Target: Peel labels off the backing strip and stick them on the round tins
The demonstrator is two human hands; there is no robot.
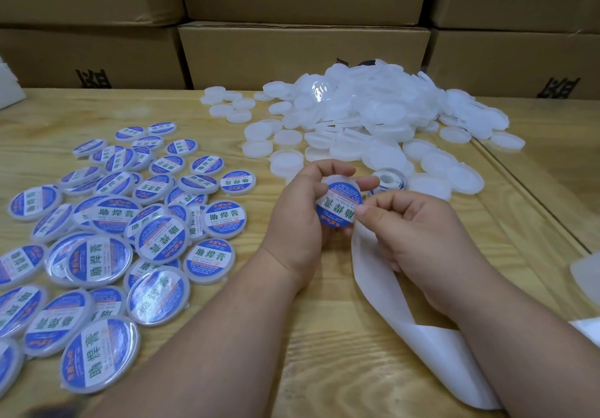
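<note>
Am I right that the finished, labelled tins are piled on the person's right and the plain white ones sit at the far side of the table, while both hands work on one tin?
Not quite: the head view shows the labelled tins on the person's left. The plain white ones do sit at the far side, and the left hand and right hand work on one tin.

A pale wood-grain worktop (324, 369) carries everything. From nine to seven o'clock lies a loose spread of labelled tins (107, 232), blue-and-white faces up, many overlapping. Towards one o'clock sits a heap of plain white tins (373, 115), with strays scattered flat around its near edge. A roll of labels (388, 180) rests just below that heap. A white backing strip (389, 291) trails across the wood towards five o'clock.
</note>
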